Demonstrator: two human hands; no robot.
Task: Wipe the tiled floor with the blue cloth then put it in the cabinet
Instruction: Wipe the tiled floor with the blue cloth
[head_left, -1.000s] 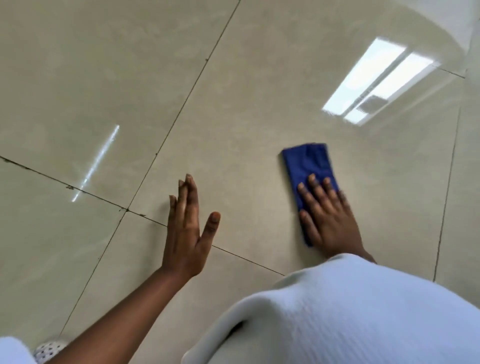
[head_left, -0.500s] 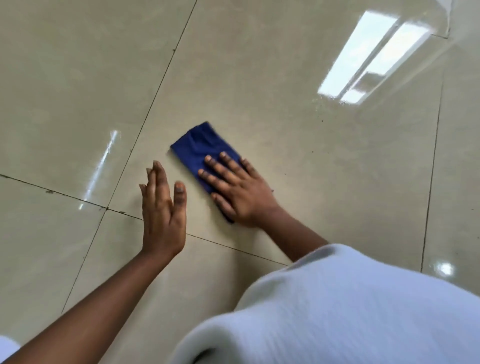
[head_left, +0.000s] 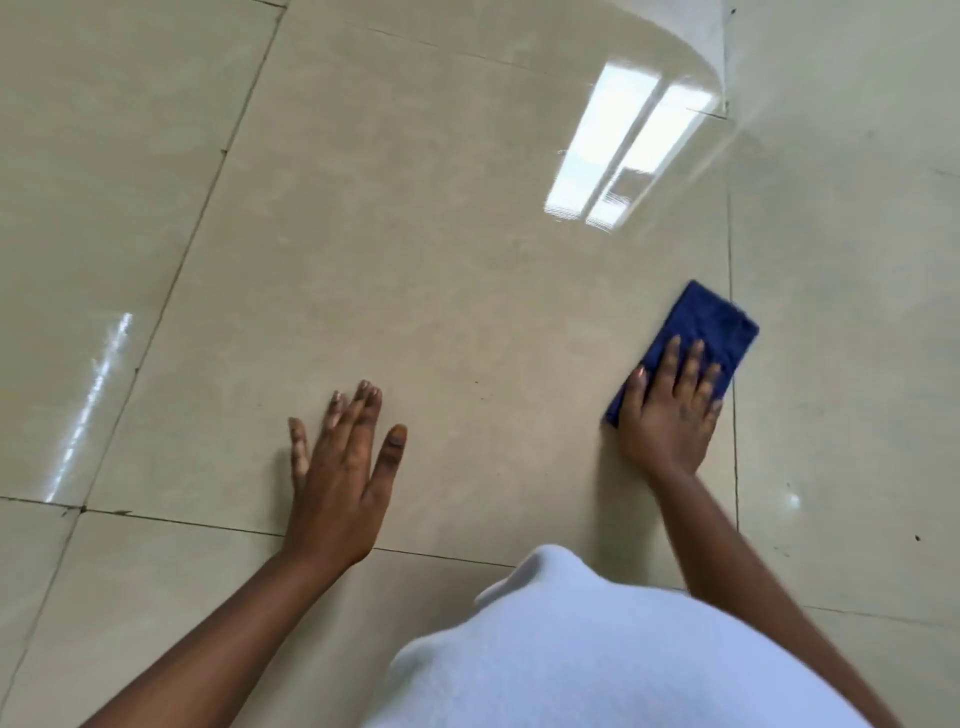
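Down on the glossy beige tiled floor (head_left: 415, 260), we press our right hand (head_left: 667, 415) flat onto the blue cloth (head_left: 696, 332), fingers spread and extended across its near half rather than curled around it, so the hand lies open on top of the fabric and pins it to the tile. The cloth is folded into a long rectangle, angled so that its far corner points up and to the right, and it lies at the right side of the big central tile, just beside the dark grout line (head_left: 732, 395) that runs away from us there; our little finger reaches about to that line. Our left hand (head_left: 337, 478) is well apart from the cloth, planted palm down on the same tile with fingers splayed and thumb out, open and holding nothing, its wrist crossing the grout line nearest to us. Both forearms are bare. A white garment (head_left: 597, 649) fills the lower middle of our view and hides the floor beneath it. A bright reflection of a window (head_left: 623, 150) shines on the tile beyond the cloth, and a thin streak of light (head_left: 88, 400) glints far to the left.
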